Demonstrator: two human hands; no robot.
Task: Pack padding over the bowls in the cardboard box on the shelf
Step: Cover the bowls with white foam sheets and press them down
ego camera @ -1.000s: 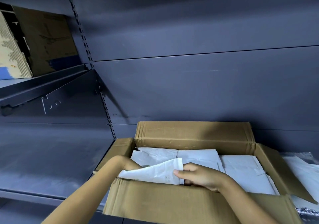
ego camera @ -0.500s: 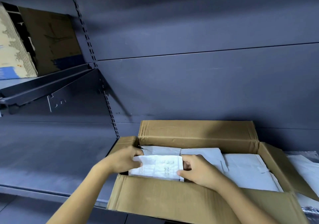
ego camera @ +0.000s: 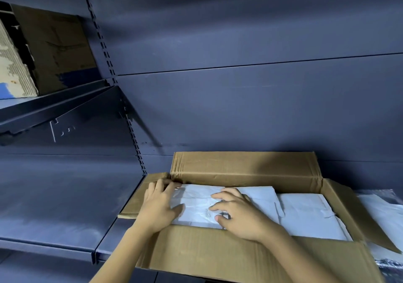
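Note:
An open cardboard box [ego camera: 244,169] stands on the dark shelf, its flaps folded outward. White padding sheets [ego camera: 305,213] cover the whole inside, so no bowl shows. My left hand [ego camera: 159,206] lies flat on the left end of the nearest white sheet [ego camera: 196,204], fingers reaching toward the box's back left corner. My right hand [ego camera: 237,213] presses on the same sheet a little to the right, fingers spread and slightly bent.
More white sheets [ego camera: 383,219] lie on the shelf right of the box. An upper shelf [ego camera: 54,106] at the left carries flattened cardboard [ego camera: 52,49]. The lower shelf surface [ego camera: 65,202] stretches left of the box. A slotted upright [ego camera: 122,99] runs up the back wall.
Both hands held a white sheet raised at the box's front left. They have laid it down flat inside the box, and now rest on top of it with fingers spread.

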